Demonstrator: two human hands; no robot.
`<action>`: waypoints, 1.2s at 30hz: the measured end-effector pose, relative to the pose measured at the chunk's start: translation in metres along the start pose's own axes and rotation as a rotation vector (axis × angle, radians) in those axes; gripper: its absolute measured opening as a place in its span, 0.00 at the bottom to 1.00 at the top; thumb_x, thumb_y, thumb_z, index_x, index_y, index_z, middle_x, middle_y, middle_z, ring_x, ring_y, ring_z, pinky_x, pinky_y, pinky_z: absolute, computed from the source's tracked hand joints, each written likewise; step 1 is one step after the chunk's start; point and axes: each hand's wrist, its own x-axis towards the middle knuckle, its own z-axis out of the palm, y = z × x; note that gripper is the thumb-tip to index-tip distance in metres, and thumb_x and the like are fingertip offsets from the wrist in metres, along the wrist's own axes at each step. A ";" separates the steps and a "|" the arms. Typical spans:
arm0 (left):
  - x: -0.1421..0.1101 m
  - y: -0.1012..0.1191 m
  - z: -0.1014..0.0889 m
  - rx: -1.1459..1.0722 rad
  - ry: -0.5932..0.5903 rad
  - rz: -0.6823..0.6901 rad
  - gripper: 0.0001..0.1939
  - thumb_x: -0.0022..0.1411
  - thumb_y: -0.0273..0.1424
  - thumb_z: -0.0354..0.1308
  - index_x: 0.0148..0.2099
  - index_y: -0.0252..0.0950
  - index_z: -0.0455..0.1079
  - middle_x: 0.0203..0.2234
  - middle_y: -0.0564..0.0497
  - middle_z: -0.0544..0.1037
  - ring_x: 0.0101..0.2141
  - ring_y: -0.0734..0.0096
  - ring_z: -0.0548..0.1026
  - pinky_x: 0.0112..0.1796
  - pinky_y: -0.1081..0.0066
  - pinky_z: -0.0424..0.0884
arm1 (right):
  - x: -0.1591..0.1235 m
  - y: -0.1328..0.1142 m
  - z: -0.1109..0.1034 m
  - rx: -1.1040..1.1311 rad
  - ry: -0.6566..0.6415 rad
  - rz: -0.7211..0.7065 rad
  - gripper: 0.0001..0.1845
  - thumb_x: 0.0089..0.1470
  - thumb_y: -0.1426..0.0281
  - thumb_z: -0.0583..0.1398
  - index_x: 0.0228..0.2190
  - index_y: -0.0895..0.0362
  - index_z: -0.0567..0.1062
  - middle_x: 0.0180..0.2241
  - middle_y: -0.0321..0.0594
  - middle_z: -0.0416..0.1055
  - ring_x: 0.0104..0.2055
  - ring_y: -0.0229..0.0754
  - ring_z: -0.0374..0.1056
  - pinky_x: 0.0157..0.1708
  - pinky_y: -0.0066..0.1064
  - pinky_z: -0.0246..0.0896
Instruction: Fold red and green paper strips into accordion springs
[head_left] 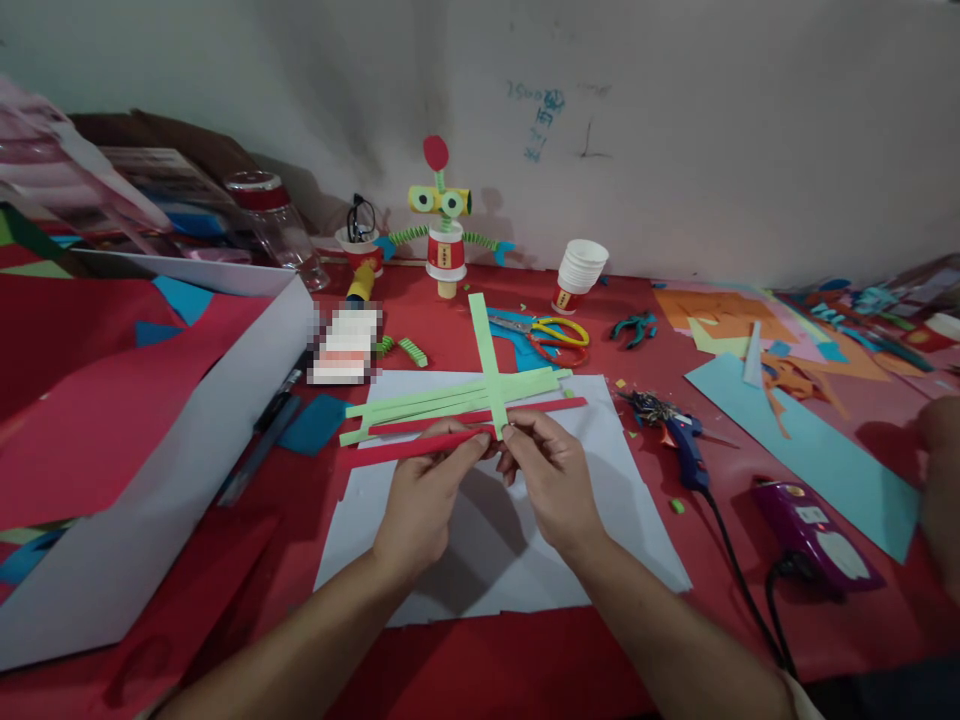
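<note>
Above the white paper sheets (525, 560), my left hand (426, 490) pinches a red paper strip (405, 447) that stretches out to the left. My right hand (551, 475) pinches the lower end of a light green paper strip (484, 350), which points up and away. The ends of the two strips meet between my fingertips at about a right angle; whether they are stuck together I cannot tell. Just beyond my hands lie several loose green strips (450, 398) and another red strip (559, 405).
A paper-cup figure (446, 250) stands by the wall, with stacked paper cups (582, 270) to its right. Scissors (551, 328), pliers (634, 328) and a corded glue gun (686, 450) lie on the red table. A white box (202, 400) occupies the left; a person's hand (941, 480) shows at right.
</note>
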 end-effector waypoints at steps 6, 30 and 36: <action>0.003 -0.007 -0.001 -0.022 -0.074 -0.012 0.02 0.52 0.29 0.62 0.29 0.35 0.73 0.25 0.53 0.75 0.31 0.70 0.72 0.38 0.69 0.67 | 0.002 0.000 -0.001 0.050 0.006 0.014 0.05 0.51 0.68 0.58 0.30 0.57 0.73 0.18 0.31 0.65 0.19 0.31 0.61 0.18 0.22 0.59; 0.006 -0.005 -0.008 0.136 -0.102 0.136 0.07 0.52 0.27 0.63 0.36 0.39 0.71 0.30 0.53 0.75 0.33 0.70 0.72 0.35 0.72 0.68 | 0.002 -0.003 -0.002 0.085 -0.038 0.061 0.05 0.50 0.69 0.58 0.27 0.57 0.73 0.19 0.31 0.67 0.20 0.32 0.62 0.18 0.22 0.58; 0.007 -0.005 -0.010 0.206 -0.073 0.178 0.03 0.55 0.27 0.59 0.34 0.39 0.73 0.30 0.52 0.76 0.33 0.70 0.73 0.38 0.71 0.68 | 0.002 -0.002 -0.002 0.063 -0.047 0.049 0.05 0.51 0.69 0.58 0.27 0.57 0.72 0.19 0.31 0.66 0.19 0.31 0.60 0.18 0.22 0.58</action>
